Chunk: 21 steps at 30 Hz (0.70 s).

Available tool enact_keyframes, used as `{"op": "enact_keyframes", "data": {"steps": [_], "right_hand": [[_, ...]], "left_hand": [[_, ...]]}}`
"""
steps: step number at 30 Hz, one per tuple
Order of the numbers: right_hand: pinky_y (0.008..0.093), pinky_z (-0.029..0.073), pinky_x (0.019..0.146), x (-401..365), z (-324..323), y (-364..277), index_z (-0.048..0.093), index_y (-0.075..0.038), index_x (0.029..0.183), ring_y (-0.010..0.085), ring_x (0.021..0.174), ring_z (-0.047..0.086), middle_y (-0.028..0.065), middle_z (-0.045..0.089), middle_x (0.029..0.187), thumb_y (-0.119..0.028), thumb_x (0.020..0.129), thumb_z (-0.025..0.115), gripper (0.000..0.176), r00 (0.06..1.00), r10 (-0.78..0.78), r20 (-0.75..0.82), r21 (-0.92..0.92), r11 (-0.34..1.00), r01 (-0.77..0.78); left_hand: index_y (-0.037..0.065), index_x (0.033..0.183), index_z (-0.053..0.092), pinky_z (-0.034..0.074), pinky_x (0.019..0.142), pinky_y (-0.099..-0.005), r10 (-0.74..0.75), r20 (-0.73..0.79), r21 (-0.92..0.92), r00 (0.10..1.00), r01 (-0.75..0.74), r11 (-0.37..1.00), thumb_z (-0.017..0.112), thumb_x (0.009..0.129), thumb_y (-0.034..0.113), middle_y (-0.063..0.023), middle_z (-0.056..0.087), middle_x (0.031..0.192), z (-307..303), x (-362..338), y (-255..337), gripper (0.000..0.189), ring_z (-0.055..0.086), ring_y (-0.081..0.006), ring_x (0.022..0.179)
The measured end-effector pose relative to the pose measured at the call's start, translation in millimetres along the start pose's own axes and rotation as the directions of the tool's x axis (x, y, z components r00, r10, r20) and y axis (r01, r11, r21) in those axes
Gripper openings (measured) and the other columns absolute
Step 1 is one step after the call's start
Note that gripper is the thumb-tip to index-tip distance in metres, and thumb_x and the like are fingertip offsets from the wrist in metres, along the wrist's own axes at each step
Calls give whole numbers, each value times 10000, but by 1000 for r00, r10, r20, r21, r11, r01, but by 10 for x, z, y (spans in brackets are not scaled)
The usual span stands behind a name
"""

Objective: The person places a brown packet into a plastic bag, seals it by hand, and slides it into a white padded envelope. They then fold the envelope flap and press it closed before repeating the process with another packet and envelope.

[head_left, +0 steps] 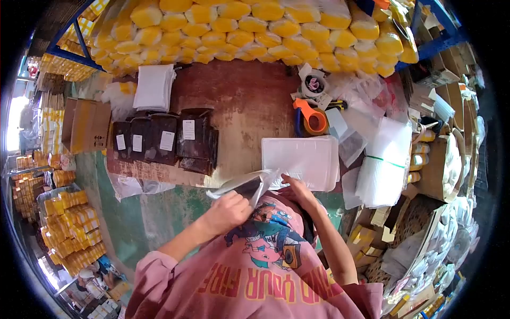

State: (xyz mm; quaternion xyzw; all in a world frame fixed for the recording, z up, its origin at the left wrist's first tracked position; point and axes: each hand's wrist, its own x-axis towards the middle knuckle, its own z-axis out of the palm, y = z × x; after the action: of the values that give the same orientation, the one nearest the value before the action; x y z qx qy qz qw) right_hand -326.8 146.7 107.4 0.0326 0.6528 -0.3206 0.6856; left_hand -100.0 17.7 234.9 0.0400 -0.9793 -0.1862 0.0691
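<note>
My left hand (232, 209) is closed on the near edge of a whitish plastic bag (264, 182), held at the table's front edge against my shirt. Something dark shows in the bag's opening; I cannot make out what it is. At the bag's right end, my right hand (298, 192) has its fingers curled and appears to pinch the film. Just beyond that hand lies a stack of flat white bags or sheets (300, 154). To the left on the table are several dark brown packs (162, 139) with white labels.
An orange tape dispenser (313, 119), a white cup-like container (314, 84) and a strapped bundle of clear bags (381, 165) sit at right. Folded white sheets (153, 87) lie back left. Yellow packs (239, 26) line the back; a cardboard box (85, 126) stands left.
</note>
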Motion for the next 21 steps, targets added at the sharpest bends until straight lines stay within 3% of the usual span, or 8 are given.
{"op": "enact_keyframes", "data": {"steps": [3, 4, 7, 8, 12, 16, 19, 21], "right_hand": [[346, 507, 843, -9, 134, -28, 575, 0, 1186, 238, 898, 629, 160, 653, 1003, -501, 883, 600, 586, 977, 101, 189, 247, 958, -147], [392, 507, 883, 108, 156, 26, 581, 7, 1168, 266, 919, 624, 162, 653, 1006, -449, 886, 616, 538, 958, 165, 235, 343, 908, -240], [430, 506, 895, 230, 269, 58, 582, 19, 1148, 290, 930, 625, 164, 655, 1004, -355, 887, 639, 460, 958, 48, 281, 542, 816, -200], [435, 526, 873, 278, 281, 60, 586, 17, 1117, 291, 938, 631, 165, 654, 1007, -258, 882, 649, 366, 951, 137, 277, 586, 760, -281], [387, 599, 677, 445, 283, 213, 595, 42, 1005, 268, 726, 671, 153, 662, 868, -101, 870, 601, 197, 883, 123, 452, 518, 770, -372], [389, 604, 681, 274, 387, -44, 589, 65, 1002, 271, 744, 674, 172, 663, 885, -52, 873, 572, 175, 889, 10, 458, 656, 672, -345], [379, 607, 683, 194, 406, -329, 588, 79, 1019, 270, 766, 680, 183, 665, 900, -35, 874, 568, 186, 893, -53, 447, 694, 651, -309], [367, 609, 685, 163, 313, -485, 588, 87, 1032, 267, 785, 684, 188, 666, 909, -29, 870, 577, 200, 900, -90, 428, 686, 680, -258]], "left_hand": [[105, 672, 568, 431, 595, -291, 32, 53, 18, 998, -33, 999, 601, 678, 156, -15, 521, 703, 20, 74, 234, 61, 537, -162, 675], [106, 681, 585, 431, 591, -290, 28, 57, 17, 998, -29, 999, 601, 679, 168, -12, 529, 707, 12, 89, 303, 64, 536, -158, 676], [121, 668, 550, 431, 604, -271, 169, 208, 62, 964, -185, 981, 601, 678, 193, -13, 503, 696, -102, 167, 351, 88, 519, -174, 690], [130, 674, 554, 425, 619, -273, 186, 254, 132, 949, -224, 966, 578, 705, 203, -1, 522, 714, -94, 168, 374, 83, 527, -167, 716], [133, 680, 558, 420, 667, -289, 151, 296, 158, 943, -205, 966, 583, 701, 219, 1, 529, 718, -62, 223, 326, 92, 534, -159, 743], [112, 758, 633, 426, 724, -301, 165, 279, 111, 946, -203, 973, 611, 719, 187, -24, 568, 837, -62, 188, 341, 87, 529, -170, 908], [107, 913, 677, 410, 880, -301, 38, -194, 158, 980, -7, 987, 600, 761, 166, -36, 603, 857, -156, 280, 420, 181, 532, -147, 1012], [39, 1048, 645, 480, 853, -346, -147, -187, -71, 971, 136, 988, 617, 778, 95, -111, 650, 978, -233, 325, 371, 278, 605, -219, 991]]}}
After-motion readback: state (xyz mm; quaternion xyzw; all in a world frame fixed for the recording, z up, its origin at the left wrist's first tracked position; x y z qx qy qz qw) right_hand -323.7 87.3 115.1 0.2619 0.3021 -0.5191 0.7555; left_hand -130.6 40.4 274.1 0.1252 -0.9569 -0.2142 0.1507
